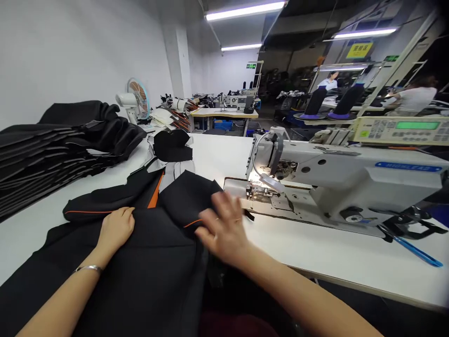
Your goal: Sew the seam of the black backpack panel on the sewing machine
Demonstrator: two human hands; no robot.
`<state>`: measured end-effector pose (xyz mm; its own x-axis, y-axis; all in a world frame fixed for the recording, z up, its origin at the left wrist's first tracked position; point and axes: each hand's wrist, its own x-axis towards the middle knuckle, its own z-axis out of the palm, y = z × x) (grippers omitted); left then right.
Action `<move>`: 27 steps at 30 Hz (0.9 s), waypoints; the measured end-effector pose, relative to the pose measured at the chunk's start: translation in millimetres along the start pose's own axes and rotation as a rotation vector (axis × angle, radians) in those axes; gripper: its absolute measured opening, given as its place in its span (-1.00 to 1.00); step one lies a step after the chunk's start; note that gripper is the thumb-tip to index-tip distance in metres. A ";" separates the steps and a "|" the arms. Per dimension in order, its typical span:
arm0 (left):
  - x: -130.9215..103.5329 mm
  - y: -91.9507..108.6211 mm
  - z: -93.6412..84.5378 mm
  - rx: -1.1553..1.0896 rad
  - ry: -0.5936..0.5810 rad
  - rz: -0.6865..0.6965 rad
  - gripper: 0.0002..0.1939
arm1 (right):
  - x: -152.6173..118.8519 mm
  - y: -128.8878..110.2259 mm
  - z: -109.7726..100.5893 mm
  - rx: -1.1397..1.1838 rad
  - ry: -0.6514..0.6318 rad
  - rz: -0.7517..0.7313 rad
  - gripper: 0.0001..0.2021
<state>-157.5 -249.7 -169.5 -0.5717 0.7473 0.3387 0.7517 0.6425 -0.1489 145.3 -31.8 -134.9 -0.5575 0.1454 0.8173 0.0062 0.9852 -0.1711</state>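
A large black fabric piece (154, 271) with orange piping and seams lies over the near left of the white table and hangs down its front edge. My left hand (117, 228) is closed on its upper part, fingers curled over a fold beside the orange-piped flap; the fingertips are hidden. Just right of the fabric, my right hand (224, 229) is slightly blurred, its fingers spread and nothing visible in them. It is close to the right flap; whether it touches the cloth I cannot tell. Beyond it stands a sewing machine (336, 173) with its lamp lit over the needle area.
Stacked black panels (70, 150) fill the table's left side. Smaller black and white pieces (173, 147) lie ahead, near a fan (138, 98). Blue-handled snips (417, 252) rest at right. A control panel (403, 128) and thread cones (315, 103) stand behind the machine; two people work farther back.
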 end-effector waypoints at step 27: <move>11.8 -50.4 7.2 -0.015 0.116 -0.346 -0.51 | 52.5 91.5 76.6 0.958 -0.955 1.058 -0.74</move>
<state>-204.5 -272.1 -164.7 -0.7527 0.4614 0.4696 0.5255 0.8508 0.0062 53.0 59.1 -149.8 -0.8998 0.1956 -0.3900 0.4065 0.0506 -0.9123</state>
